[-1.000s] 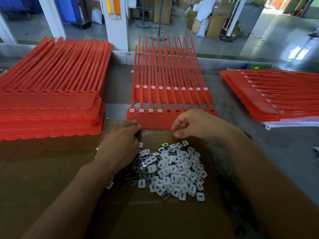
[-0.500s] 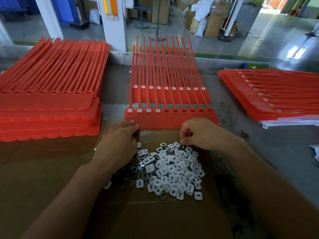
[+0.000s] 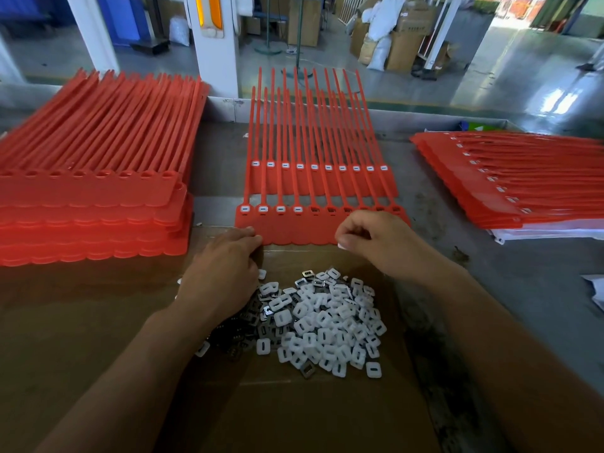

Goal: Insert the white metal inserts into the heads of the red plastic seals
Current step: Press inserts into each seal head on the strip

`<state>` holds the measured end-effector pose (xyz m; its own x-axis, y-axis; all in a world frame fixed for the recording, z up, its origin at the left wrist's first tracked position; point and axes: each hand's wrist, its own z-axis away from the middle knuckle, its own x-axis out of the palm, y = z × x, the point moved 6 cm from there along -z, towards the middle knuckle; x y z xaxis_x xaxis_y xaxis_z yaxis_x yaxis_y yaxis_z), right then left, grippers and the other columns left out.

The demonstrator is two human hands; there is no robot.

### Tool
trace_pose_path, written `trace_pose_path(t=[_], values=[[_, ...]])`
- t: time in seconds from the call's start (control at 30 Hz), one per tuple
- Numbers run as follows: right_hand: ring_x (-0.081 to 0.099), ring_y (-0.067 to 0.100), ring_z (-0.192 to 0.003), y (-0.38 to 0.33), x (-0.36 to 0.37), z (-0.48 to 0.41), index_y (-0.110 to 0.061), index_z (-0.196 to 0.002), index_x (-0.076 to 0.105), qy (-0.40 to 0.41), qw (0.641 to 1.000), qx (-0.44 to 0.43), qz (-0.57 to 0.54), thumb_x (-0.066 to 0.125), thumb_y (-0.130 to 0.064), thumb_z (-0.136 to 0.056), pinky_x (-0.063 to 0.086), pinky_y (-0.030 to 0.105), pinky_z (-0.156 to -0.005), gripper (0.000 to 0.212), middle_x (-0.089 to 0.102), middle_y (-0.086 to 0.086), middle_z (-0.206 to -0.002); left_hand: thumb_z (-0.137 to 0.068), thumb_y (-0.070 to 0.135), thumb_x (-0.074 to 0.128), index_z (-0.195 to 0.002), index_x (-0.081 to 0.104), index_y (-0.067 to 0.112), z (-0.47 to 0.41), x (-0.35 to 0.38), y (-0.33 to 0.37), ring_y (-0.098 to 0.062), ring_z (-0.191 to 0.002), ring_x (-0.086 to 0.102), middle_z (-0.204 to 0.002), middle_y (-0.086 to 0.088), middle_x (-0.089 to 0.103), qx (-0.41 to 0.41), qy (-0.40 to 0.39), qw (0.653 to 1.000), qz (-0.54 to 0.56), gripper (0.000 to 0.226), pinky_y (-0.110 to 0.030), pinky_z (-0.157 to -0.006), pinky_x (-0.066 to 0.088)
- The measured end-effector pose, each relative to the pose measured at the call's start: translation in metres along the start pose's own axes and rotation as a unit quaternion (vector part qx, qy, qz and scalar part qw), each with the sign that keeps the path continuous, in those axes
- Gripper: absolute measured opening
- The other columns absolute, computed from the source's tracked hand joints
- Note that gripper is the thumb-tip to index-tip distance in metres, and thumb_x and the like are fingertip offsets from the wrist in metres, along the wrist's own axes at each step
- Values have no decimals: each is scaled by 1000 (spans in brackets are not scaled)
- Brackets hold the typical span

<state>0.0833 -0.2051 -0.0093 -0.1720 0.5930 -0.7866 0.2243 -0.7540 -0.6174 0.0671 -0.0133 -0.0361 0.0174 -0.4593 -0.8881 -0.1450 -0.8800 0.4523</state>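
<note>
Two overlapping strips of red plastic seals (image 3: 294, 225) lie in front of me, tails pointing away. The far strip has a white insert in every head. The near strip has white inserts in several heads on its left; the heads to the right are open. A pile of white metal inserts (image 3: 327, 322) lies on brown cardboard (image 3: 294, 410) just below. My left hand (image 3: 225, 276) rests on the pile's left side, fingertips touching the near strip's lower edge. My right hand (image 3: 376, 238) hovers over the strip's right part and pinches a white insert (image 3: 343, 246) between thumb and fingers.
A tall stack of red seal strips (image 3: 91, 204) fills the left of the grey table. Another stack (image 3: 523, 181) with inserts lies on the right over white sheets. A low wall (image 3: 225, 107) borders the table's far edge.
My right hand dipped to the top of the insert pile, then rose back over the near strip with an insert pinched. My left hand stayed in place.
</note>
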Motion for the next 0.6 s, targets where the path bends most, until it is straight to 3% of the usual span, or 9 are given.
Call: trace_pose_path(t=[0.2, 0.37, 0.47, 0.6], values=[[56, 1, -61, -2, -6, -26, -21, -78, 60, 81, 996, 13, -45, 59, -24, -89, 47, 19, -60, 12, 62, -8, -69, -89, 7, 41, -133, 48, 17, 1, -1, 1, -14, -133, 30, -146, 4, 36, 3, -1, 1000, 3, 45, -29, -109, 22], [61, 8, -64, 6, -2, -54, -22, -78, 55, 103, 989, 60, -90, 59, -5, -86, 53, 26, -68, 20, 63, -3, -75, -88, 6, 43, -133, 48, 16, 1, -2, 2, -15, -132, 31, -145, 3, 37, 9, 0, 1000, -2, 46, -29, -109, 23], [61, 7, -66, 9, -1, -64, -24, -72, 57, 112, 988, 71, -77, 59, -2, -85, 51, 22, -66, 25, 64, -2, -73, -88, 6, 43, -133, 48, 16, 1, -2, 2, -15, -132, 32, -145, 3, 37, 12, 0, 1000, -3, 46, -29, -108, 23], [53, 2, -75, 12, 4, -72, -15, -86, 68, 101, 991, 75, -36, 63, -12, -86, 42, 19, -68, 7, 59, -10, -79, -89, 8, 43, -132, 49, 16, 1, -3, 2, -15, -132, 33, -144, 2, 39, 15, 5, 1000, -5, 45, -29, -108, 23]])
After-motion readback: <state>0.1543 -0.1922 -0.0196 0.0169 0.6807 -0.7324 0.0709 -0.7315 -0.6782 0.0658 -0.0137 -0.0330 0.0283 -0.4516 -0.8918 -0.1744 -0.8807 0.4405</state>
